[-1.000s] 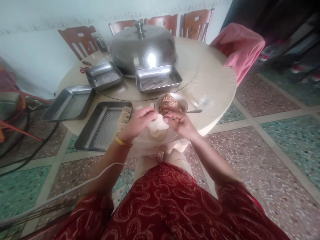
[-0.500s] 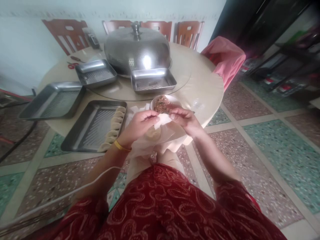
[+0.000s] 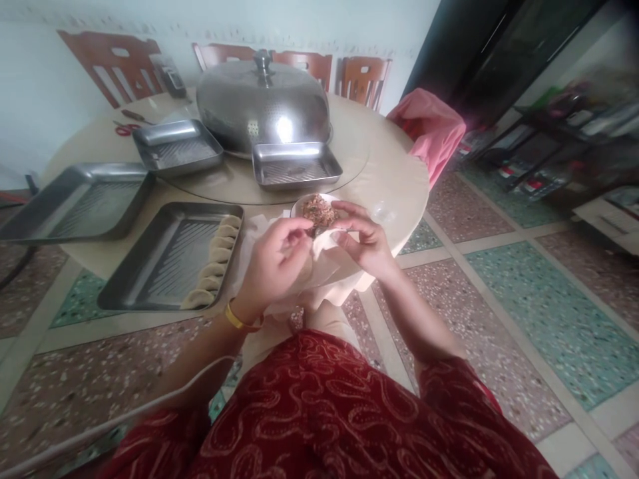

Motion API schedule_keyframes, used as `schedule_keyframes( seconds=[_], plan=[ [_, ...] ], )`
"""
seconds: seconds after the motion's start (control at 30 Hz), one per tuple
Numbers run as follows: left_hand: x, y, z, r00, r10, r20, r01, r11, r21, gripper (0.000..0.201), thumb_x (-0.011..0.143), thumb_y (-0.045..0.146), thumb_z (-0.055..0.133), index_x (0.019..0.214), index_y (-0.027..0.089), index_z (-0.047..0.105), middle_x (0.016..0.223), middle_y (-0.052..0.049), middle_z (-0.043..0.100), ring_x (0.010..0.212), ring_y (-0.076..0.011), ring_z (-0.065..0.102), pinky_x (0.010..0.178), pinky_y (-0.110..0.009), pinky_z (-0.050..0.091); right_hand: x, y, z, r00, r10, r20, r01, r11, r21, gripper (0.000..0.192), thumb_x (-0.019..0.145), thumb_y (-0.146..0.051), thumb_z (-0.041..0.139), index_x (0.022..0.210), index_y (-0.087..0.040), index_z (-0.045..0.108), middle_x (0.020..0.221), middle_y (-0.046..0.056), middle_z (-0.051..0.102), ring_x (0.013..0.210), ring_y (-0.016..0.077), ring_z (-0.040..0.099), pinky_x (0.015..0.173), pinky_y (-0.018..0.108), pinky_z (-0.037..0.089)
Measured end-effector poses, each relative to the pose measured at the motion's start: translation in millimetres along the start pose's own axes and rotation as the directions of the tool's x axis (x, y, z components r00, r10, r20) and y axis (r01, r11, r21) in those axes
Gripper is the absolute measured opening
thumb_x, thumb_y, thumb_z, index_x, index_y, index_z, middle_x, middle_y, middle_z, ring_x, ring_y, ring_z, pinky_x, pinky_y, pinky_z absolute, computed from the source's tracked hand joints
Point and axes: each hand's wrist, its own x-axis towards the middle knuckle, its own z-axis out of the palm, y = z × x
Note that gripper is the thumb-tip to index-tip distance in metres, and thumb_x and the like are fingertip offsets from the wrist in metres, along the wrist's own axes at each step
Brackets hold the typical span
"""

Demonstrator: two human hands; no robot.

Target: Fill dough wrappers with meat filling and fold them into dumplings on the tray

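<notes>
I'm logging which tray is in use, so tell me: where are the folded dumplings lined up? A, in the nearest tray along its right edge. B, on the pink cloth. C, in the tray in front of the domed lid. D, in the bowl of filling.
A: the dumplings sit in a row along the right edge of the nearest tray, left of the left hand.

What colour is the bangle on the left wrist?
Yellow gold; the thin bangle on the left wrist shows best in the head view.

Soft daylight, lid glare, warped blurry edges

Left hand (image 3: pixel 274 263) and right hand (image 3: pixel 362 239) raised together, fingers pinching
</notes>
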Motion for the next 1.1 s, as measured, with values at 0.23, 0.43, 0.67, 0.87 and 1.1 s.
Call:
schedule_keyframes(
  seconds=[0.23, 0.43, 0.67, 0.87, 1.1],
  plan=[
    [-41, -17, 47.5, 0.642, -0.523, 0.561, 0.739, 0.226, -0.635, 0.066, 0.087, 0.073, 0.034, 0.095, 0.016, 0.068, 0.092, -0.012, 0.070, 0.089, -0.0220, 0.065, 0.079, -0.035, 0.052, 7, 4, 10, 0.998, 0.010, 0.059, 0.013, 0.932, -0.361, 0.014, 0.083, -0.018, 0.064, 0.085, -0.029, 0.072, 0.124, -0.002, 0.064, 0.125, 0.0261, 0.051, 0.106, 0.058, 0.043],
    [-11, -9, 46.9, 0.679, -0.448, 0.582, 0.623, -0.067, -0.779, 0.068, 0.088, 0.071, 0.030, 0.121, 0.020, 0.059, 0.119, -0.011, 0.067, 0.122, -0.0295, 0.057, 0.095, -0.045, 0.051, -41, 0, 23, 0.944, -0.226, 0.241, 0.324, 0.773, -0.545, 0.020, 0.084, -0.020, 0.066, 0.095, -0.037, 0.070, 0.146, -0.009, 0.049, 0.140, 0.0294, 0.036, 0.111, 0.058, 0.040],
    [-8, 7, 48.0, 0.656, -0.414, 0.631, 0.654, -0.105, -0.749, 0.063, 0.091, 0.067, 0.030, 0.134, 0.025, 0.050, 0.129, -0.010, 0.063, 0.124, -0.0299, 0.057, 0.095, -0.048, 0.052, -77, -9, 5, 0.967, -0.255, 0.013, 0.211, 0.772, -0.600, 0.030, 0.081, -0.030, 0.067, 0.110, -0.036, 0.069, 0.148, -0.002, 0.047, 0.137, 0.0364, 0.040, 0.110, 0.062, 0.038],
    [-7, 4, 62.3, 0.634, -0.410, 0.655, 0.706, -0.036, -0.707, 0.072, 0.085, 0.076, 0.025, 0.133, 0.028, 0.050, 0.128, -0.010, 0.063, 0.123, -0.0309, 0.058, 0.094, -0.049, 0.053, -78, -11, 6, 0.980, -0.195, 0.047, 0.184, 0.779, -0.599, 0.021, 0.079, -0.033, 0.070, 0.099, -0.035, 0.073, 0.147, -0.004, 0.047, 0.138, 0.0401, 0.035, 0.114, 0.064, 0.031],
    [-10, -1, 71.2, 0.655, -0.416, 0.631, 0.714, 0.066, -0.697, 0.078, 0.080, 0.082, 0.030, 0.132, 0.028, 0.050, 0.131, -0.010, 0.061, 0.118, -0.0295, 0.060, 0.090, -0.046, 0.055, -82, -6, 18, 0.993, -0.110, 0.047, 0.117, 0.819, -0.561, 0.025, 0.079, -0.035, 0.071, 0.104, -0.037, 0.070, 0.146, -0.004, 0.047, 0.139, 0.0373, 0.035, 0.115, 0.061, 0.030]
  ],
)
